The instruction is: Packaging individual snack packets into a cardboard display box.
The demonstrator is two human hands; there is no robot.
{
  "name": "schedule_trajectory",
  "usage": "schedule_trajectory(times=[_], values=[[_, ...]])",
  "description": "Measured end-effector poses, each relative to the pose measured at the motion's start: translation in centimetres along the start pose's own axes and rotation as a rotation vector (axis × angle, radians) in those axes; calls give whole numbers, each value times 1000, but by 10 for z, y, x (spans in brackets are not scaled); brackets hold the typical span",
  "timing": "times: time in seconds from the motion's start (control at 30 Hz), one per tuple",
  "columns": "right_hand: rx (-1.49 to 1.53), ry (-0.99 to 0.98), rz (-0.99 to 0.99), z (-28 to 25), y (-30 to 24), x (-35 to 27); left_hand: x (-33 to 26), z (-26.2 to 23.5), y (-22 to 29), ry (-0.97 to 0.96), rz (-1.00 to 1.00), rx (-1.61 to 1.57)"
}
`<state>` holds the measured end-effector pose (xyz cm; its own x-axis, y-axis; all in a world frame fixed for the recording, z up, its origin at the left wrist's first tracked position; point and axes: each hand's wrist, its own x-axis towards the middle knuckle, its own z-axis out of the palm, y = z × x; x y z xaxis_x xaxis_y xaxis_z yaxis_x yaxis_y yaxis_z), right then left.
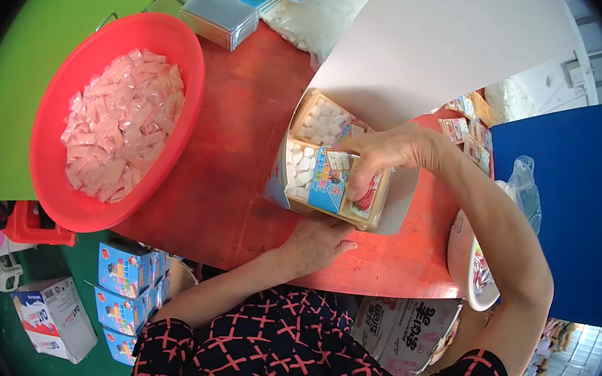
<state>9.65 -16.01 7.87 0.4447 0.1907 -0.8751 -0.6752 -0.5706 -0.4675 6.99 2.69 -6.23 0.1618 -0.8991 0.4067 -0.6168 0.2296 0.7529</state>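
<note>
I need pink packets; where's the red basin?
In the head view, the red basin is at left, between the green board and the open box.

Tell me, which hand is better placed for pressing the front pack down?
Probably the right hand: it reaches over the box from above, and its thumb is on the front pack. The left hand sits low at the box's near side, seemingly better for steadying.

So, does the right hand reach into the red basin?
No, the right hand touches the pack with the blue label, and the red basin stands apart at the left.
</note>
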Motion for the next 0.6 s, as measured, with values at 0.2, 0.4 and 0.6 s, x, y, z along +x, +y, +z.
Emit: schedule_trajectory(times=[0.2, 0.4, 0.6], values=[[140, 113, -111, 7, 15, -2, 1, -11, 9, -87, -72, -149], [52, 200, -160, 16, 15, 3, -6, -9, 10, -38, -73, -244], [103, 196, -220, 23, 21, 3, -13, 5, 19, 189, -73, -116]])
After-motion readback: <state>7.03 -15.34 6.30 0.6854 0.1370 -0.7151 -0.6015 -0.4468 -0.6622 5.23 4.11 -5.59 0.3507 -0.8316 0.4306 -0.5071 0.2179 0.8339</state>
